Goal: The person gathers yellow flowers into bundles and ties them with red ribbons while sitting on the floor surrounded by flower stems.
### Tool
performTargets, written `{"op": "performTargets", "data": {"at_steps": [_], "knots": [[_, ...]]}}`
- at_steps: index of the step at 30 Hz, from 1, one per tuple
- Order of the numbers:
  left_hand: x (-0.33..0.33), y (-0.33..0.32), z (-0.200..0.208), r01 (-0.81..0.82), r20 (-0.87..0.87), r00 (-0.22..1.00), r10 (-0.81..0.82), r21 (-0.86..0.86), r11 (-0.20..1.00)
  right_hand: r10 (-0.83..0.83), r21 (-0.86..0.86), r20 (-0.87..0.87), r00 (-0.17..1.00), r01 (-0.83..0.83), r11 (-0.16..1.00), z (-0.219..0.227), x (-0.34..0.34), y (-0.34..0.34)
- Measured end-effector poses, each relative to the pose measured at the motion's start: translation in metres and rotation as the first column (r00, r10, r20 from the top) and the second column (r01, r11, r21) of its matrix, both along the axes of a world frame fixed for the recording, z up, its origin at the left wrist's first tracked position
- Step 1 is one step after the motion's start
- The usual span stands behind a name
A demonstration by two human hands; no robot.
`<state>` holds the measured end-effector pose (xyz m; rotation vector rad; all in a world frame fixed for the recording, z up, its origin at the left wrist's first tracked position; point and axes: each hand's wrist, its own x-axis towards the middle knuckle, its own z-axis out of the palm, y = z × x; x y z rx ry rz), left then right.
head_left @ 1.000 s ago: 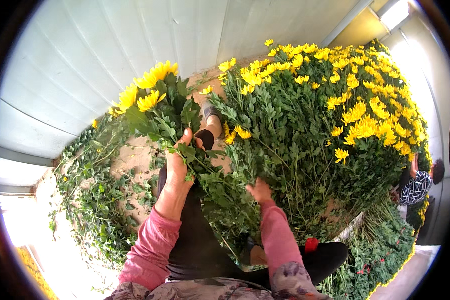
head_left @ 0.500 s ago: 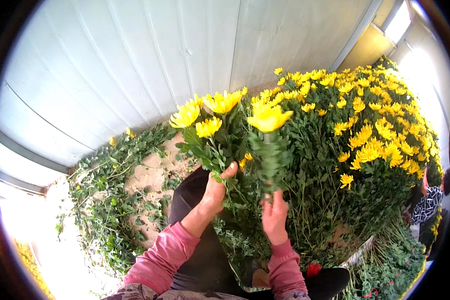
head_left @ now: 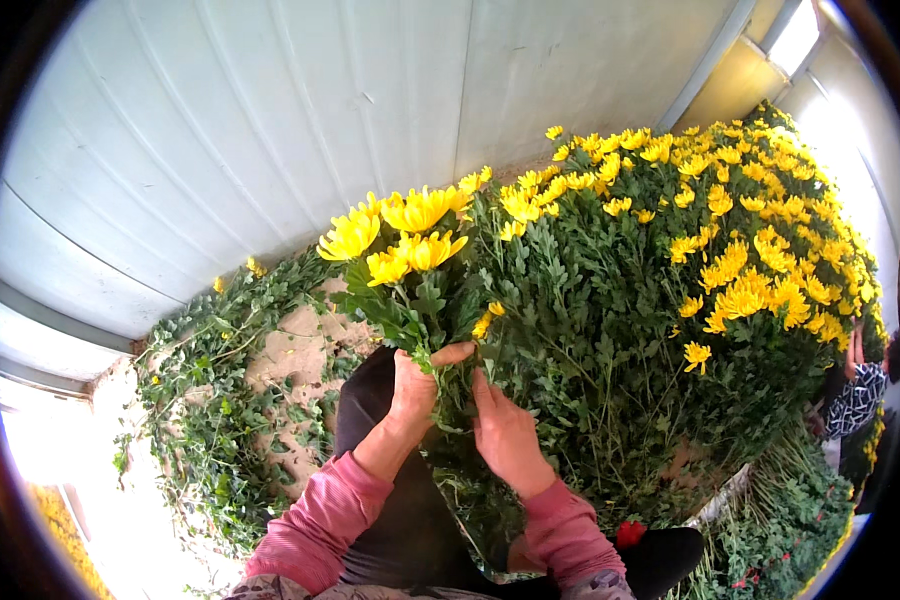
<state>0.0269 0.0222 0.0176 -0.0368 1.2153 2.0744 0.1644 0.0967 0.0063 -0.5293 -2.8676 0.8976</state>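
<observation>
My left hand is wrapped round the stems of a bunch of yellow chrysanthemums, its thumb across the front. Several large yellow heads stand upright at the top of the bunch, with green leaves below them. My right hand is closed against the same stems, just right of and slightly below the left hand. Its fingertips are partly hidden behind the stems and leaves. The lower stems hang down between my dark-trousered legs.
A big heap of cut yellow chrysanthemums lies to the right along a pale panel wall. Stripped leaves litter the sandy ground at left. More green stems lie at lower right. Another person's patterned sleeve shows at the far right.
My right hand has moved left and brought a single yellow chrysanthemum into the bunch in my left hand. The bunch has shifted slightly left and now holds more heads.
</observation>
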Motion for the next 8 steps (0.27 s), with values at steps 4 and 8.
{"op": "performTargets", "data": {"at_steps": [4, 8], "knots": [[-0.007, -0.007, -0.007, 0.011, 0.113, 0.993, -0.015, 0.035, 0.999, 0.037, -0.322, -0.048, 0.998, -0.050, 0.945, 0.006, -0.010, 0.047], [-0.005, -0.008, -0.016, 0.166, -0.127, 0.978, -0.165, 0.001, 0.986, -0.271, -0.552, -0.175, 0.947, 0.133, 0.823, -0.030, -0.039, 0.073]]}}
